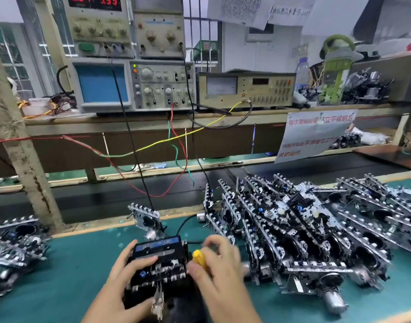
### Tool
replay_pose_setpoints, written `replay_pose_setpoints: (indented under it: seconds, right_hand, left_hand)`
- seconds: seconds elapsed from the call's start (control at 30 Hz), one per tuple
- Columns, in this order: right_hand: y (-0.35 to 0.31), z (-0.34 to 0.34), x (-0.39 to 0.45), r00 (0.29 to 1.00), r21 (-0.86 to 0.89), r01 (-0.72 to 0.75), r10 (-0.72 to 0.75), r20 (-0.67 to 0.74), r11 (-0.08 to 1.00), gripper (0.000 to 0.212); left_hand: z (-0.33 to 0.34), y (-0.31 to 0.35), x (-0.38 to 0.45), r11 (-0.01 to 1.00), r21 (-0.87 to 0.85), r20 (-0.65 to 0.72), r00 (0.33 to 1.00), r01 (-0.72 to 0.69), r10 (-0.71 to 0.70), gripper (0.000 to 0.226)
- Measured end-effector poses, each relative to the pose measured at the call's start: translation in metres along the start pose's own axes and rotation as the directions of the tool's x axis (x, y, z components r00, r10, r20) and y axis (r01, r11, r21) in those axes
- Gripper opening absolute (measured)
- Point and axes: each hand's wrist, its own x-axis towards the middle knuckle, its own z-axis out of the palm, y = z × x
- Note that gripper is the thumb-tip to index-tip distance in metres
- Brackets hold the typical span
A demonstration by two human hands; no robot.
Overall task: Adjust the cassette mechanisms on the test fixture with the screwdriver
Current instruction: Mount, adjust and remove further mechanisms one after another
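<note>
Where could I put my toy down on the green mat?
The green mat is bare between the left pile of mechanisms and the left hand. A small bare strip runs along the near right edge. The right pile of mechanisms is crowded.

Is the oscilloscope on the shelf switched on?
Apparently on: the oscilloscope screen glows blue and a green lamp beside it is lit. No trace is visible.

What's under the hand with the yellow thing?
The right hand grips a yellow screwdriver handle beside the black cassette mechanism. The screwdriver's shaft and tip are covered by the hand.
</note>
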Motion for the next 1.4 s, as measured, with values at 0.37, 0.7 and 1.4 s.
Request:
replay_pose_setpoints:
  seconds: [0.37,0.7,1.4]
  right_hand:
    - [0.008,-0.03,-0.021,0.944,0.321,-0.111,0.2,-0.261,0.941,0.006]
    - [-0.022,-0.033,-0.02,0.902,0.589,0.124,0.156,-0.402,0.799,0.008]
    - [-0.037,-0.014,-0.011,0.983,0.805,-0.072,0.181,-0.044,0.589,0.025]
  left_hand:
    - [0.005,0.041,0.076,0.777,0.624,0.366,0.908,-0.076,-0.205,0.108]
    - [-0.016,0.059,0.055,0.816,-0.497,0.067,0.95,0.296,-0.303,0.073]
    - [-0.012,0.058,-0.011,0.674,-0.721,-0.086,0.945,0.16,-0.317,0.073]
